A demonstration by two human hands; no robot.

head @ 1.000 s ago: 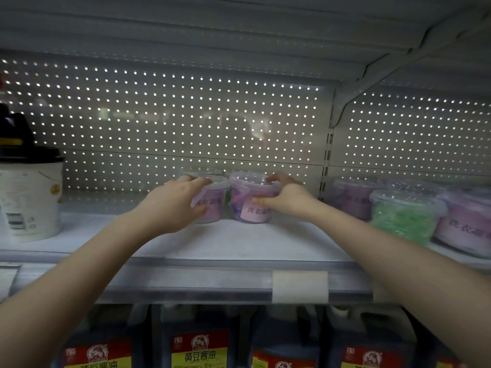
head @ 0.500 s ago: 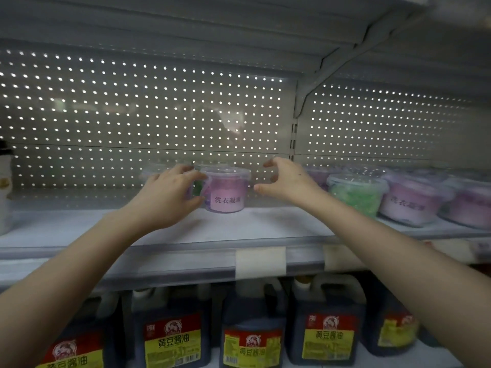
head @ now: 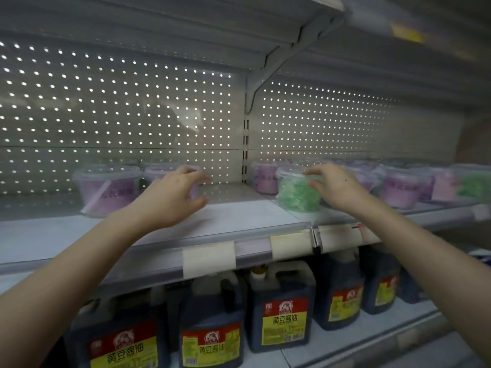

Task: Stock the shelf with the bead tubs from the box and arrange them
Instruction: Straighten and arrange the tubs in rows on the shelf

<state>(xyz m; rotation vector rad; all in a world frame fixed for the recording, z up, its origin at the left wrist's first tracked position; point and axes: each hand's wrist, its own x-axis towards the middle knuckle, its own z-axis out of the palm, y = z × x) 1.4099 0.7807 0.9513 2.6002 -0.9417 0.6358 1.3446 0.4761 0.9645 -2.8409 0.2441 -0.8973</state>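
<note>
Left hand [head: 172, 200] curving loosely before a half-hidden purple tub [head: 159, 172], hold impossible to tell, right hand [head: 336, 188] gripping a green tub [head: 296, 195] on the shelf [head: 239, 216], dark bottles [head: 281, 314] sitting below.

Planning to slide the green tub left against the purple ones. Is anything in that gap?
Nothing visible stands on the bare shelf between the green tub and the purple tub to its left; only the left hand, curled round that tub, sits at the gap's far end.
</note>
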